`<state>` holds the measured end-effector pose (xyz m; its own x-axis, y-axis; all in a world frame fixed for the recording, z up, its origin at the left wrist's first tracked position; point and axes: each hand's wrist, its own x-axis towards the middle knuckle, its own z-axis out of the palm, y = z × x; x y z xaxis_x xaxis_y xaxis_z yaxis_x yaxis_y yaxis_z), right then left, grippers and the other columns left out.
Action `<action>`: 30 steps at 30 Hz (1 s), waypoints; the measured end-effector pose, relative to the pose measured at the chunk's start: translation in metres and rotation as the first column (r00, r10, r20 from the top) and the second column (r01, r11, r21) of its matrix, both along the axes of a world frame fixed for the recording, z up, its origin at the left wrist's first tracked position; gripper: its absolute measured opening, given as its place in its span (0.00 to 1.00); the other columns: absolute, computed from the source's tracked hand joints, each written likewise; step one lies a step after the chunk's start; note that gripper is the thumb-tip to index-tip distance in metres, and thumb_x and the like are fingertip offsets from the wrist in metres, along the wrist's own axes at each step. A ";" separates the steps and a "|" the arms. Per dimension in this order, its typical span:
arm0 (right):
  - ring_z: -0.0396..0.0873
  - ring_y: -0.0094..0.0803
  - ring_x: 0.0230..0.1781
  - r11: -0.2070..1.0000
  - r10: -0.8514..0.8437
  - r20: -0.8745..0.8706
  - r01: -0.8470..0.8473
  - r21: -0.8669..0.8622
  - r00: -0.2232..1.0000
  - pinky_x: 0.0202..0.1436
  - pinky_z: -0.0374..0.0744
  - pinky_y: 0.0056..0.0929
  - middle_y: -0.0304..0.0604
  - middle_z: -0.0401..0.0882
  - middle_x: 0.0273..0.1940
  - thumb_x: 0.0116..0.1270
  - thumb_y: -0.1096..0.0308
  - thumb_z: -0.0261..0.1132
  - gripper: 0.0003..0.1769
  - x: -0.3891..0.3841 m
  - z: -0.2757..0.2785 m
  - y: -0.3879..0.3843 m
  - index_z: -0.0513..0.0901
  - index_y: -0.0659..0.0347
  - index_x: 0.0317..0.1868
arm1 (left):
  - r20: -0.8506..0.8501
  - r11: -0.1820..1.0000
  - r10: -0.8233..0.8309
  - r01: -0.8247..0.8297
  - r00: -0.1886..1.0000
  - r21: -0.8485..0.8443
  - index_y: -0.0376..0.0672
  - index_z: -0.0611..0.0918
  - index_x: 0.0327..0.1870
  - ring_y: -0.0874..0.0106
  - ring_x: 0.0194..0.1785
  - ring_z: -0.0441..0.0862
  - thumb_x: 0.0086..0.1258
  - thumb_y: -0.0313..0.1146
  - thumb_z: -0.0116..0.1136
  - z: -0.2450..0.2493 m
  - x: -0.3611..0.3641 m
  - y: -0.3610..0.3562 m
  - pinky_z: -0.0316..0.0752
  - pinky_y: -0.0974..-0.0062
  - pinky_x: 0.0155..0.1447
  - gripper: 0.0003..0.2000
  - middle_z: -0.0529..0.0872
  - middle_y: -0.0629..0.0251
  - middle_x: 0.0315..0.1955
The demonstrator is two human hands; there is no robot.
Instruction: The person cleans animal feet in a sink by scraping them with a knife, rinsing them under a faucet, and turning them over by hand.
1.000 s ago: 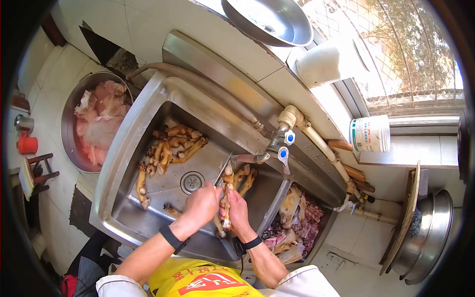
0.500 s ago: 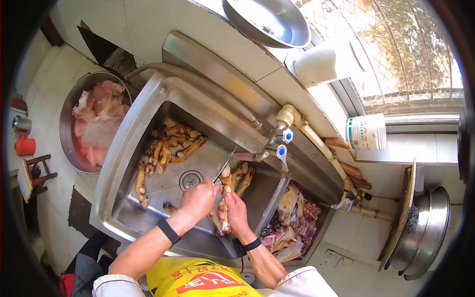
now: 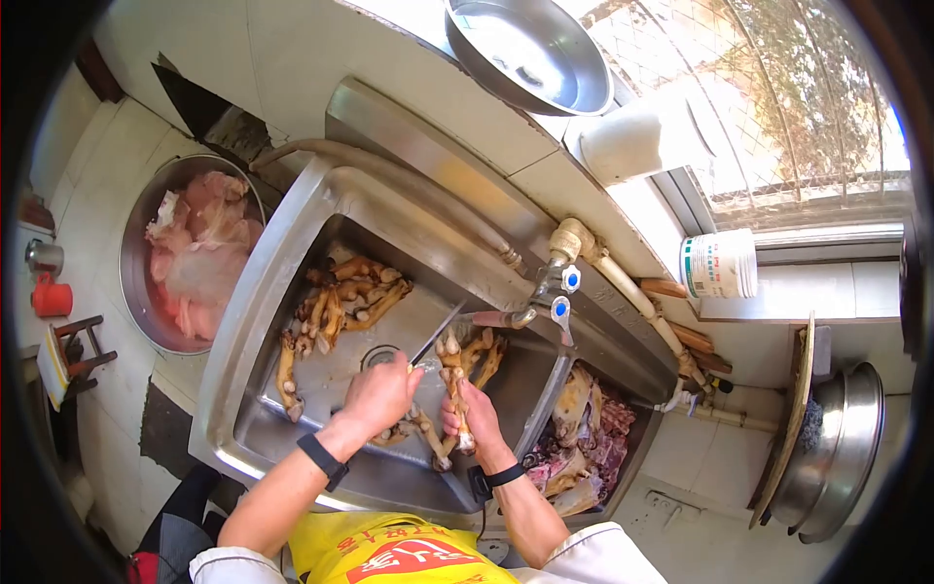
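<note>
My left hand (image 3: 381, 392) is closed around the handle of a thin-bladed knife (image 3: 436, 334), its blade slanting up to the right. A small gap separates the blade from the trotter (image 3: 453, 384) beside it. My right hand (image 3: 474, 414) grips this browned trotter, held roughly upright with its toes towards the tap. More trotters (image 3: 331, 310) lie piled in the upper left of the steel sink basin (image 3: 326, 375). One trotter (image 3: 288, 378) rests alone by the left wall. Several others lie under and behind my hands, partly hidden.
A tap (image 3: 525, 313) reaches over the basin. The smaller compartment to the right holds raw meat and bones (image 3: 584, 438). Pinkish meat fills a steel pot (image 3: 126, 277) on the floor at left. Metal basins (image 3: 846, 457) stand at right; a steel bowl (image 3: 584, 73) sits on the sill.
The knife has come away from the trotter, and my left hand has moved slightly left. My right hand still holds the trotter, now a little lower and more upright. The view has shifted slightly.
</note>
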<state>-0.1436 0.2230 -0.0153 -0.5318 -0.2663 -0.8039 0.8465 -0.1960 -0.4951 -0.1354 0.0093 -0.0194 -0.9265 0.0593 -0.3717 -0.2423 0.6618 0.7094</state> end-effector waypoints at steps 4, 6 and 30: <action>0.65 0.19 0.19 0.990 -0.073 0.010 0.074 -0.123 0.997 0.21 0.68 0.21 0.35 0.68 0.30 0.87 0.48 0.52 0.25 -0.013 -0.003 -0.009 0.73 0.60 0.67 | 0.083 0.937 0.217 -0.231 0.973 0.263 0.31 0.77 0.43 0.35 0.36 0.85 0.82 0.44 0.54 -0.008 0.017 0.012 0.78 0.41 0.40 0.19 0.86 0.35 0.28; 0.63 0.19 0.19 0.994 -0.055 -0.034 0.051 -0.095 0.998 0.21 0.67 0.20 0.34 0.66 0.30 0.86 0.46 0.51 0.29 -0.017 -0.002 -0.014 0.70 0.61 0.72 | 0.095 0.923 0.236 -0.253 0.967 0.289 0.31 0.77 0.42 0.35 0.36 0.84 0.82 0.43 0.54 -0.005 0.023 0.013 0.77 0.41 0.38 0.18 0.85 0.36 0.27; 0.66 0.21 0.19 1.000 -0.028 -0.140 0.028 -0.001 0.990 0.21 0.68 0.21 0.39 0.78 0.36 0.84 0.49 0.58 0.18 -0.040 -0.032 -0.016 0.74 0.55 0.55 | 0.471 0.823 0.069 -0.317 0.879 0.471 0.31 0.76 0.46 0.40 0.28 0.84 0.82 0.42 0.54 0.027 -0.012 0.001 0.80 0.48 0.32 0.18 0.86 0.42 0.24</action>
<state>-0.1833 0.2070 -0.0473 -0.6462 -0.2486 -0.7215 0.7631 -0.2178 -0.6085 -0.1471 0.0101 0.0075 -0.7015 0.1945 -0.6856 -0.6747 0.1286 0.7268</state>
